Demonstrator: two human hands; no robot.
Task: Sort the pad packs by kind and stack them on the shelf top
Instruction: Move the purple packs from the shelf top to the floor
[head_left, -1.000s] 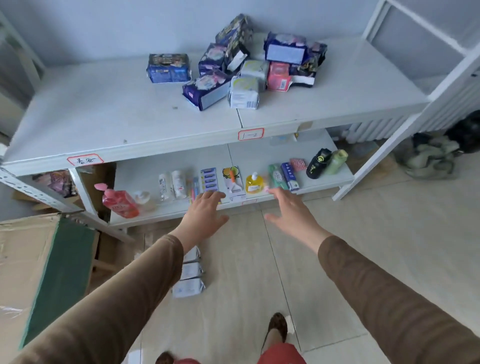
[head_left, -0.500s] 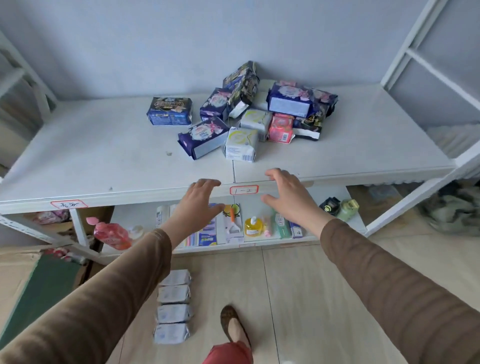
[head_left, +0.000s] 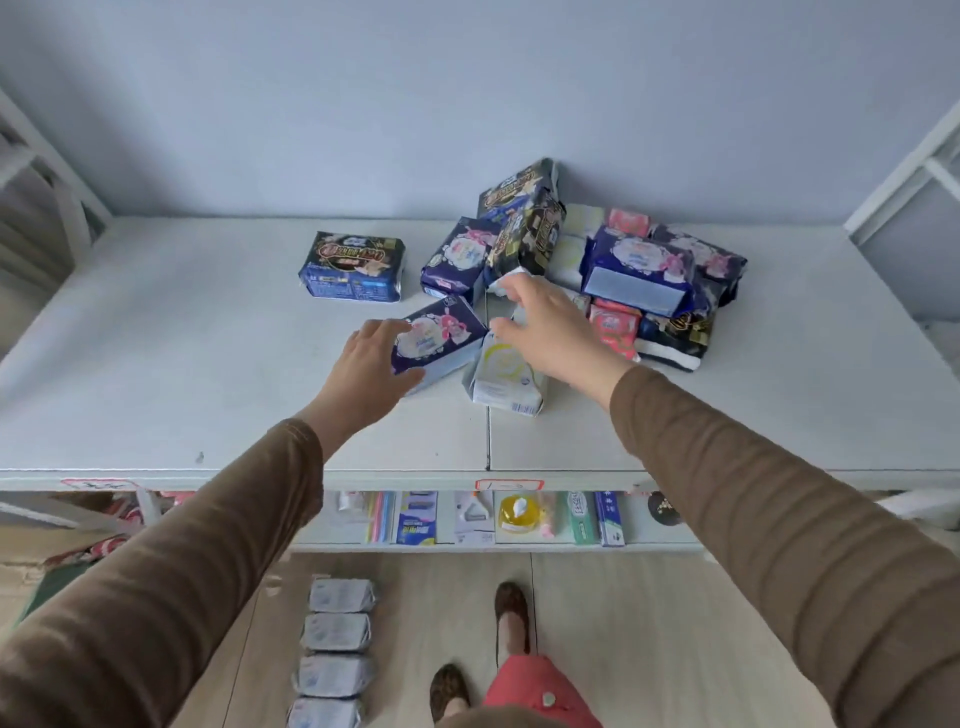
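Pad packs (head_left: 587, 260) lie in a loose heap on the white shelf top (head_left: 182, 364), toward its back and right of the middle seam. They come in several looks: dark purple wrappers with a white oval and pink bow print, black wrappers with gold lettering, small pink ones, and pale white-and-yellow ones. One black and blue pack (head_left: 353, 267) sits flat on its own, left of the heap and apart from it.

My left hand (head_left: 363, 374) rests on the near end of a purple bow-print pack (head_left: 441, 338) that lies tilted at the front of the heap; my fingers are spread over its left edge and my thumb lies along its near side, touching it without closing around it. My right hand (head_left: 550, 332) is held over the white-and-yellow pack (head_left: 506, 379), fingers apart and stretched toward the black and gold pack (head_left: 527, 239) that leans upright in the heap. Whether those fingertips touch anything, I cannot tell.

Four grey wrapped packs (head_left: 337, 631) lie in a row on the floor below, beside my shoes.
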